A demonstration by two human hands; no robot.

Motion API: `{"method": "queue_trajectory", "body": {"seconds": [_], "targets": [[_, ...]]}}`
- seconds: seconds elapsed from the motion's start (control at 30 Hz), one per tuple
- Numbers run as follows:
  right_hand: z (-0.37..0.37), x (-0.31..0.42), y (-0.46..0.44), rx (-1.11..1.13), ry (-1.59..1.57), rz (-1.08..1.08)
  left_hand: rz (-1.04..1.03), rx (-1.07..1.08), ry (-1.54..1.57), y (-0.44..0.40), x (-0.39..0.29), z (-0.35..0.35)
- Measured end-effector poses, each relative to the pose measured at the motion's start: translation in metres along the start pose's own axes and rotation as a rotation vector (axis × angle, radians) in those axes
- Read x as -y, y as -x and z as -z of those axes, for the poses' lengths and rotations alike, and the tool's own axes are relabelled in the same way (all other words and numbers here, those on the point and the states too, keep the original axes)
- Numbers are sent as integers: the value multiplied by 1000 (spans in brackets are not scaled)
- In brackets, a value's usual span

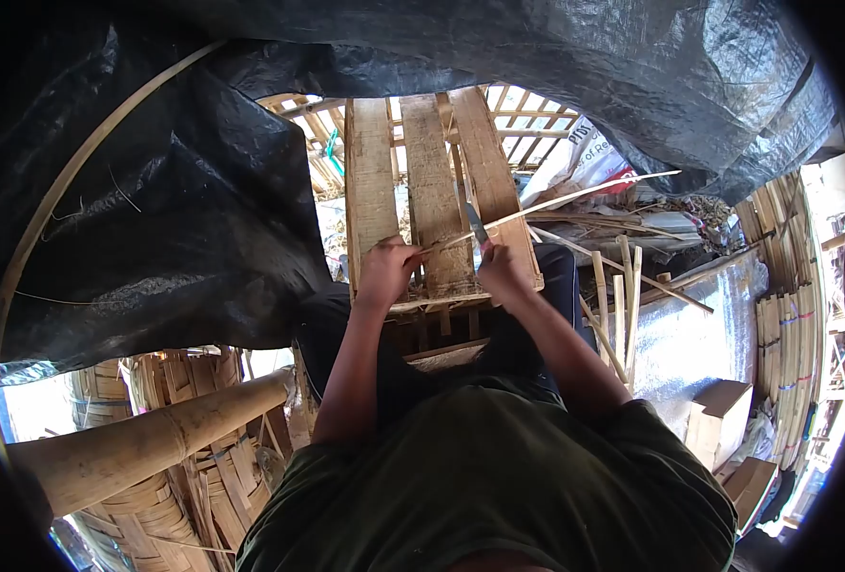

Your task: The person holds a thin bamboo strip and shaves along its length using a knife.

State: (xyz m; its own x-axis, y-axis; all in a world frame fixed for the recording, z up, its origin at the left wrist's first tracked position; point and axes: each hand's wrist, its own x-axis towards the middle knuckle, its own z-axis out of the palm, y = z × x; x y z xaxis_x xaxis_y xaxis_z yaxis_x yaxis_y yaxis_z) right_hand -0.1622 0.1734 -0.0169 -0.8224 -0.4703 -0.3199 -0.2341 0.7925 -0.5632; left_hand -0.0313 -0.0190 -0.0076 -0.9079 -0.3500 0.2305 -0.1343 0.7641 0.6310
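A long thin bamboo strip (575, 196) slants across a bench of wooden planks (429, 162), rising toward the right. My left hand (387, 271) is closed on the strip's near end, above the left plank. In my right hand (504, 273) is a knife (477, 225), its handle wrapped by my fingers and its blade pointing up and away from me. The blade lies against or just over the strip; which of the two I cannot tell. Part of the strip by my left fingers is hidden.
Black plastic sheeting (203, 210) hangs at the left and overhead. Cut bamboo pieces (618, 305) stand by my right knee, near a cardboard box (718, 419). A thick bamboo pole (165, 439) and woven baskets (136, 510) are at lower left. Bundled strips (787, 334) stand far right.
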Motion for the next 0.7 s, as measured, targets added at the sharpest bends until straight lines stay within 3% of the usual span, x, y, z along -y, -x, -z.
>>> {"method": "queue_trajectory", "body": {"seconds": [0.03, 0.1, 0.13, 0.3, 0.37, 0.4, 0.5, 0.57, 0.63, 0.7], "targets": [[4, -18, -14, 141, -25, 49, 21, 14, 18, 1, 1, -1], [33, -24, -33, 157, -640, -365, 18, 11, 23, 2, 4, -5], [40, -24, -31, -40, -566, -367, 21, 7, 21, 1, 6, -6], [12, 21, 24, -43, -320, -207, 8, -5, 8, 4, -1, -2], [45, 12, 4, 195, -676, -405, -22, -49, 23, 3, 0, -4], [55, 3, -8, 47, -864, -438, -7, -49, 34, 1, 1, -4], [29, -6, -16, -333, -635, -201, 16, -35, 33, 2, -4, 0], [11, 24, 24, 163, -430, -238, 8, -21, 22, 1, -6, 3], [17, 22, 31, 242, -605, -289, 4, -22, 35, 2, -5, 2], [28, -7, 9, 229, -1020, -252, 8, -24, 40, 1, -2, -1]]}}
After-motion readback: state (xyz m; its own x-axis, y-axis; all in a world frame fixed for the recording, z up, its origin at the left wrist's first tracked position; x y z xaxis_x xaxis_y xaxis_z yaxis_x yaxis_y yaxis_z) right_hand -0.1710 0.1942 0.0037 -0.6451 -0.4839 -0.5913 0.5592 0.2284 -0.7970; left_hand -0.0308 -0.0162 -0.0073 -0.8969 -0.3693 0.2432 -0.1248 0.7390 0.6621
